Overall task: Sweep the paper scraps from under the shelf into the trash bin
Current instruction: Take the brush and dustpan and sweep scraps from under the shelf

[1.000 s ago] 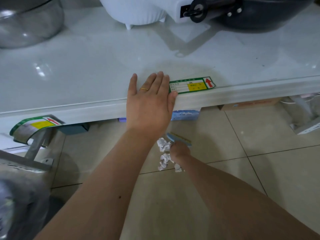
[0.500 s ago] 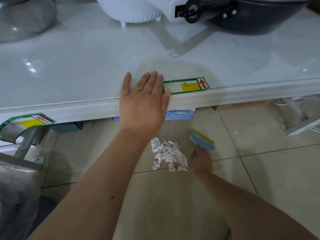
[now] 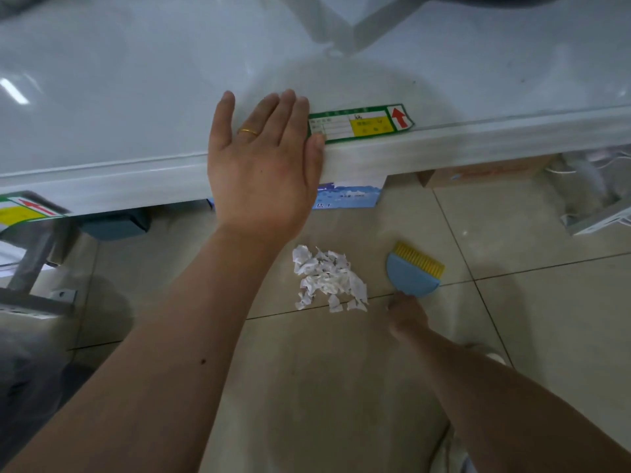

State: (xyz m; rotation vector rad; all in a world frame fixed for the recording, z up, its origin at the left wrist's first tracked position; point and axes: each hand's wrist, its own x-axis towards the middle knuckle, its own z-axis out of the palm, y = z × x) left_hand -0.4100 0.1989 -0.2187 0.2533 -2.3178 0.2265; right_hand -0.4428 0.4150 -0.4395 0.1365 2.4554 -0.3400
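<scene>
- Two bare arms reach forward and down from the bottom of the view, the left one from lower left, the right one from lower right.
- Left hand lies flat, palm down, on the front edge of the shelf; fingers are stretched and close together, thumb out to the right along the lip, gripping nothing. A gold ring sits on one finger.
- Thumb tip touches the left end of a green-edged label with a yellow patch and a red arrow, stuck on the shelf edge.
- Left forearm runs straight, wrist below the shelf lip.
- Right hand is low, close to the floor, fingers curled around the handle of a brush; the handle itself is hidden by the hand.
- Brush has a blue half-round head and yellow bristles pointing up and away toward the shelf; whether it touches the floor I cannot tell.
- Scraps, white and torn, lie in one loose heap on the tiled floor, in front of the shelf, just left of the brush and apart from it, just below the left wrist.
- Heap's lower edge reaches a tile joint.
- Under the shelf a blue-printed box shows, with a brown carton to its right.
- Second label of the same kind hangs at far left.
</scene>
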